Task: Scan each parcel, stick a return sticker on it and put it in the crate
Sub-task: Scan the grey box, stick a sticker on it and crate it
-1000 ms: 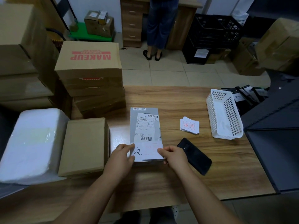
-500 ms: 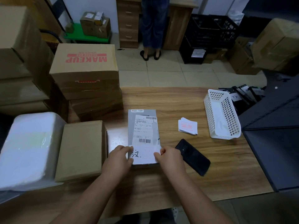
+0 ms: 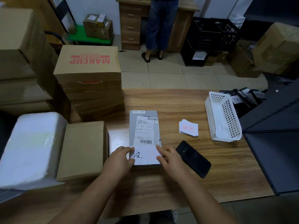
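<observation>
My left hand (image 3: 120, 156) lies flat at the near left edge of the grey parcel (image 3: 144, 126), fingers straight and pressing the white return sticker (image 3: 146, 155) down; my right hand (image 3: 168, 156) does the same at the right edge, fingers extended, gripping nothing. The parcel sits flat mid-table, between the brown box (image 3: 83, 149) on the left and the black phone (image 3: 193, 158) on the right. I judge the main risk is the sticker creasing or lifting if I press unevenly. A smaller risk: my right wrist nudging the phone just beside it.
</observation>
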Demonstrator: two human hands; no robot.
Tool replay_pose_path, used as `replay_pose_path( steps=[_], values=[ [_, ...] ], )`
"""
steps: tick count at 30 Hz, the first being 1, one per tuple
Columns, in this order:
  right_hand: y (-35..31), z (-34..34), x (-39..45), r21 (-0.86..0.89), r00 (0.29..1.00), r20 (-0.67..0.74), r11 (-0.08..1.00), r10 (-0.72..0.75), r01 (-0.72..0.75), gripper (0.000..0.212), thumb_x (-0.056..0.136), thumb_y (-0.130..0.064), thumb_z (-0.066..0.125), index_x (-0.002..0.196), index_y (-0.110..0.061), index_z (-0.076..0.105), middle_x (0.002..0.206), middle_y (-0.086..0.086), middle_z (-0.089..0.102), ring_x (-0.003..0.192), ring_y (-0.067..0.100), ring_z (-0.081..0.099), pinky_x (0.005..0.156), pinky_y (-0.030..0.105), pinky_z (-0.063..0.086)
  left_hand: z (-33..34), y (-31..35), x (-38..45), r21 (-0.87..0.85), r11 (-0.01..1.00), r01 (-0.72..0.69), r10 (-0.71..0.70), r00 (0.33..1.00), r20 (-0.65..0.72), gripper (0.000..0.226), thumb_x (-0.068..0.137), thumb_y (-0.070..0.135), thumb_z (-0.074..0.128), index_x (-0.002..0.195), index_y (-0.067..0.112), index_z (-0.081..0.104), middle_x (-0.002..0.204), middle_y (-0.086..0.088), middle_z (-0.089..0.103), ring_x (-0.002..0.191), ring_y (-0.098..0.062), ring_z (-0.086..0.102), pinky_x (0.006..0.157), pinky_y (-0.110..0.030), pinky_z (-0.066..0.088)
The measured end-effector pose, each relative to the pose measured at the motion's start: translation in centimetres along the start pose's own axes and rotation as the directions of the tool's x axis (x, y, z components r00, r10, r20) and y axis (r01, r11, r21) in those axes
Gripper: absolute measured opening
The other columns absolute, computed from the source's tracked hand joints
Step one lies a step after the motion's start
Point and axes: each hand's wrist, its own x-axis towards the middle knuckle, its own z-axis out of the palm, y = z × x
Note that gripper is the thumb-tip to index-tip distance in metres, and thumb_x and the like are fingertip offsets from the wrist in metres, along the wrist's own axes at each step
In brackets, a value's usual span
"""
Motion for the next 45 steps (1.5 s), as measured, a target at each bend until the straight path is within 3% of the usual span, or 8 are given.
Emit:
replay_pose_path(
  steps=[5, 8, 13, 19, 24, 30, 35, 45],
  values=[
    [1.6, -0.1, -0.7, 0.274, 0.992, -0.109, 0.961, 0.056, -0.025, 0.042, 0.097, -0.002, 0.051, 0.133, -0.021, 0.059, 0.128, -0.008, 0.059, 0.113, 0.002, 0.055, 0.085, -0.002, 0.037, 0.3, -0.3, -0.3, -0.041, 0.999, 0.005, -0.005, 1.000, 0.009, 0.046, 0.088, 0.032, 0.062, 0.134, 0.034, 0.055, 0.126, 0.010, 0.058, 0.109, -0.013, 0.057, 0.088, -0.031, 0.050],
    [0.2, 0.6, 0.1, 0.116, 0.981, -0.188, 0.991, -0.046, 0.069, 0.037, 0.097, -0.019, 0.055, 0.134, -0.023, 0.059, 0.142, -0.007, 0.046, 0.133, 0.012, 0.042, 0.104, 0.014, 0.036, 0.5, -0.5, -0.7, -0.081, 0.997, -0.004, 0.005, 1.000, 0.012, 0.046, 0.090, 0.031, 0.061, 0.135, 0.033, 0.053, 0.124, 0.009, 0.057, 0.107, -0.013, 0.057, 0.088, -0.030, 0.048],
    [-0.4, 2.6, 0.6, -0.304, 0.961, 0.045, 0.912, -0.274, 0.274, 0.044, 0.098, -0.039, 0.050, 0.142, -0.045, 0.044, 0.163, -0.011, -0.006, 0.149, 0.016, -0.009, 0.118, 0.035, 0.011, 0.8, -0.4, -1.3, -0.144, 0.990, -0.007, 0.006, 1.000, -0.004, 0.047, 0.091, 0.027, 0.062, 0.136, 0.029, 0.052, 0.129, 0.007, 0.056, 0.104, -0.014, 0.058, 0.091, -0.029, 0.047],
    [2.0, 0.1, -0.3, 0.159, 0.996, -0.005, 0.983, -0.093, 0.093, 0.066, 0.083, -0.028, 0.074, 0.140, -0.038, 0.041, 0.150, -0.020, 0.024, 0.136, 0.004, 0.032, 0.110, 0.030, 0.039, 1.1, -0.3, -2.1, -0.311, 0.949, 0.057, -0.051, 0.998, 0.029, 0.058, 0.092, 0.026, 0.061, 0.145, 0.031, 0.037, 0.127, 0.010, 0.053, 0.099, -0.009, 0.058, 0.083, -0.025, 0.045],
    [2.1, -0.4, 0.1, 0.131, 0.988, 0.125, 0.989, -0.089, 0.073, 0.067, 0.084, -0.026, 0.074, 0.143, -0.034, 0.043, 0.129, -0.017, 0.054, 0.119, 0.004, 0.050, 0.092, 0.020, 0.039, 1.9, -0.2, -2.9, -0.310, 0.950, 0.045, -0.016, 0.995, 0.096, 0.082, 0.080, 0.019, 0.077, 0.147, 0.037, 0.034, 0.133, 0.006, 0.046, 0.106, -0.010, 0.056, 0.091, -0.022, 0.044],
    [4.0, -1.7, -1.8, 0.249, 0.980, 0.037, 0.952, -0.193, 0.178, 0.067, 0.084, -0.020, 0.074, 0.144, -0.032, 0.046, 0.135, -0.011, 0.052, 0.116, 0.001, 0.052, 0.101, 0.028, 0.046, 1.7, 3.6, -6.8, -0.378, 0.925, -0.039, -0.041, 0.979, -0.201, 0.078, 0.071, 0.015, 0.085, 0.137, 0.033, 0.048, 0.124, 0.008, 0.052, 0.095, -0.004, 0.057, 0.075, -0.021, 0.049],
    [1.4, -5.2, -5.5, 0.347, 0.923, -0.054, 0.860, -0.381, 0.375, 0.066, 0.087, -0.009, 0.069, 0.145, -0.029, 0.045, 0.140, -0.013, 0.047, 0.123, -0.001, 0.049, 0.094, 0.010, 0.044, 0.3, 7.9, -13.0, -0.569, 0.802, -0.181, -0.091, 0.905, -0.415, 0.073, 0.076, 0.022, 0.083, 0.133, 0.050, 0.046, 0.129, 0.024, 0.058, 0.121, 0.002, 0.052, 0.095, -0.022, 0.044],
    [-7.9, -7.6, -15.1, 0.262, 0.627, -0.137, 0.582, -0.767, 0.770, 0.072, 0.085, -0.022, 0.075, 0.148, -0.028, 0.041, 0.143, -0.016, 0.041, 0.129, 0.003, 0.045, 0.105, 0.023, 0.044, -5.7, 11.2, -27.8, -0.337, 0.881, -0.330, -0.080, 0.599, -0.797, 0.082, 0.074, 0.015, 0.084, 0.144, 0.029, 0.043, 0.138, 0.015, 0.051, 0.123, -0.002, 0.052, 0.099, -0.031, 0.049]
  ],
)
